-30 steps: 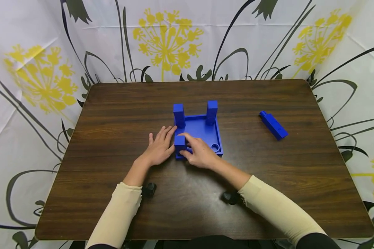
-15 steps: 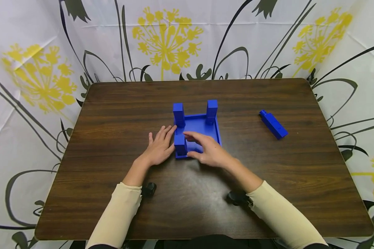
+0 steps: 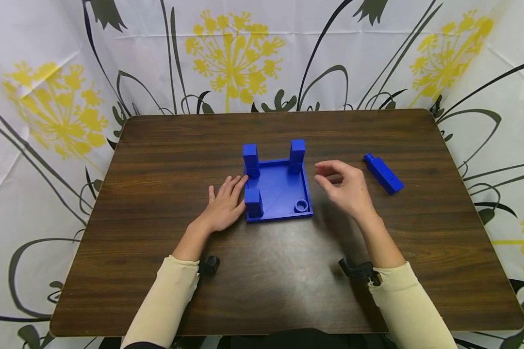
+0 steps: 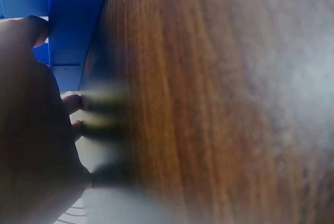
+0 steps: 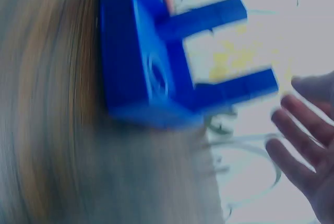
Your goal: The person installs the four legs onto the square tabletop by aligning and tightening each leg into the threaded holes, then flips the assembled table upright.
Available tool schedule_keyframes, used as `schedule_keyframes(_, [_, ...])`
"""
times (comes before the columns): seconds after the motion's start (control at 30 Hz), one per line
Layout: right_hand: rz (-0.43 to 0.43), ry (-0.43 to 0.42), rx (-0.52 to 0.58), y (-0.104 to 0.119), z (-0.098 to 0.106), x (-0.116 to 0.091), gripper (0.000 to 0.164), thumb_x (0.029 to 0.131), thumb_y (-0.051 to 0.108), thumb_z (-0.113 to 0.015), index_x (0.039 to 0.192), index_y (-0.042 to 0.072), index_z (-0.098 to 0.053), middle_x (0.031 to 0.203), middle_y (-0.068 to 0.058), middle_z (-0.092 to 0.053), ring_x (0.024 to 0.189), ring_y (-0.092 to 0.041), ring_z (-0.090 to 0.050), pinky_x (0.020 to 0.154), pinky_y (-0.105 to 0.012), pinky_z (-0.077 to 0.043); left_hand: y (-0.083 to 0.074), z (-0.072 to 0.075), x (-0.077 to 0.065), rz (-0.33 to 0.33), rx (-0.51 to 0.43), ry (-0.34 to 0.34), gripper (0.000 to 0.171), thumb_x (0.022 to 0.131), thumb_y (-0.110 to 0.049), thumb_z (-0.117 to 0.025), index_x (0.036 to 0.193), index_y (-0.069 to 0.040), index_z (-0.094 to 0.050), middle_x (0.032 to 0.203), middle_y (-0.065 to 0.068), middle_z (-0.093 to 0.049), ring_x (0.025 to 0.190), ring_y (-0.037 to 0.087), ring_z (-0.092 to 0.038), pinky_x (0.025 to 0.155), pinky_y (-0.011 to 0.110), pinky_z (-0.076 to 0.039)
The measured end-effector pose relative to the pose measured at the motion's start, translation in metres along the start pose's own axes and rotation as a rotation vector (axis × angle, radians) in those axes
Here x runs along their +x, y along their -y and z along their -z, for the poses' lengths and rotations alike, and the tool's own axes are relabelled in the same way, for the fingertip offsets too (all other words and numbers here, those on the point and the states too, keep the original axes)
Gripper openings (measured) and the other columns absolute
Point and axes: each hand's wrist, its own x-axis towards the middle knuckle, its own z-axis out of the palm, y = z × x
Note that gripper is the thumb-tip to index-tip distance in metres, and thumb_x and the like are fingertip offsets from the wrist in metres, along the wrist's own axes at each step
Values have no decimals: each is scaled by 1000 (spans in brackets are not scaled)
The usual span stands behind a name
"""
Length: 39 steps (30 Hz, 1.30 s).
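A square blue tray-like base [image 3: 279, 189] with a raised rim lies mid-table. Blue block-shaped posts stand upright at its back left [image 3: 251, 161], back right [image 3: 297, 156] and front left [image 3: 253, 202] corners. A round blue socket [image 3: 301, 206] shows at the front right corner. My left hand [image 3: 220, 208] lies with fingers extended against the base's left side; its thumb touches blue plastic in the left wrist view. My right hand [image 3: 347, 189] is in the air right of the base, fingers bent, holding nothing. Beyond it lies a loose blue post [image 3: 383, 174] with a narrow round end.
The brown wood-grain table [image 3: 179, 145] has rounded corners. Behind it hangs a white curtain [image 3: 148, 53] with yellow and grey plant prints. A black wrist camera [image 3: 360, 271] sits below my right hand, and another [image 3: 208, 265] below my left.
My right hand has let go of the front left post and moved right, away from the base, towards the loose post. The left hand has stayed put. The round socket is uncovered again.
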Motion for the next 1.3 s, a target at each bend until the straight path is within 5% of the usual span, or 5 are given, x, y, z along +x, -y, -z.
schedule_keyframes(0.13, [-103,-192,-189,-24,21,-2,25,85,5,-76,110,3,-72,103,-12,-70,97,-27,-65,82,-47,-53,0,-1,0,2,12,-1,65,104,-51,-26,159,-29,-1,163,8,-8,150,29,4,107,68,8])
schedule_keyframes(0.27, [-280,-288,-312,-46,41,-4,33,86,11,-75,117,5,-69,116,-15,-63,112,-35,-56,92,-52,-43,2,-2,1,3,22,4,65,104,-52,-26,159,-29,0,164,8,-8,150,29,5,107,68,8])
schedule_keyframes(0.43, [-512,-246,-457,-68,57,-12,54,88,22,-72,138,9,-54,136,-22,-47,124,-42,-40,99,-59,-30,2,-1,1,7,23,12,64,105,-50,-27,159,-29,1,164,7,-7,149,28,5,107,69,9])
schedule_keyframes(0.63, [-690,-155,-507,-89,62,-24,71,90,29,-66,150,6,-37,142,-28,-38,128,-47,-32,102,-62,-24,3,-2,2,-2,7,5,64,104,-52,-26,159,-30,0,164,7,-7,149,28,5,107,68,9])
schedule_keyframes(1.3, [-783,-64,-464,-110,76,-27,55,91,26,-66,134,-4,-52,131,-31,-46,123,-48,-38,100,-60,-26,3,-1,0,-8,-6,1,65,104,-53,-26,159,-28,-2,163,8,-8,149,30,4,106,69,8])
